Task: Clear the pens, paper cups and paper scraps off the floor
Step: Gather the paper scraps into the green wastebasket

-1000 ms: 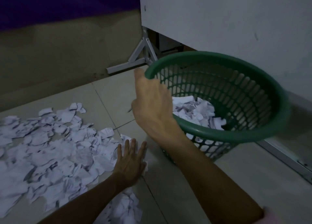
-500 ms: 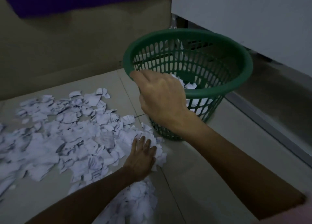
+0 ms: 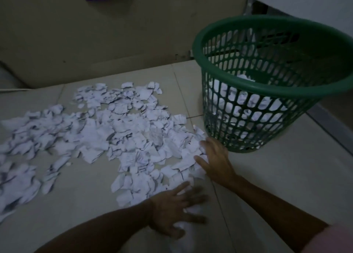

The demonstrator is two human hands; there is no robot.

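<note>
A wide heap of torn white paper scraps [image 3: 107, 136] covers the tiled floor at left and centre. A green plastic mesh basket [image 3: 267, 86] stands upright on the floor at right, with white scraps inside it. My right hand [image 3: 214, 159] lies low at the heap's right edge, just in front of the basket, fingers spread against the scraps. My left hand [image 3: 177, 208] is flat and spread over scraps at the heap's near edge. Neither hand grips anything. No pens or cups show.
A beige wall base [image 3: 114, 33] runs behind the heap. A white panel [image 3: 305, 0] stands behind the basket, and a metal strip [image 3: 328, 128] runs along the floor at right. Bare tiles [image 3: 286, 186] lie in front of the basket.
My right hand let go of the basket rim and dropped to the scraps beside it. The basket now stands alone on the floor. My left hand slid nearer to me.
</note>
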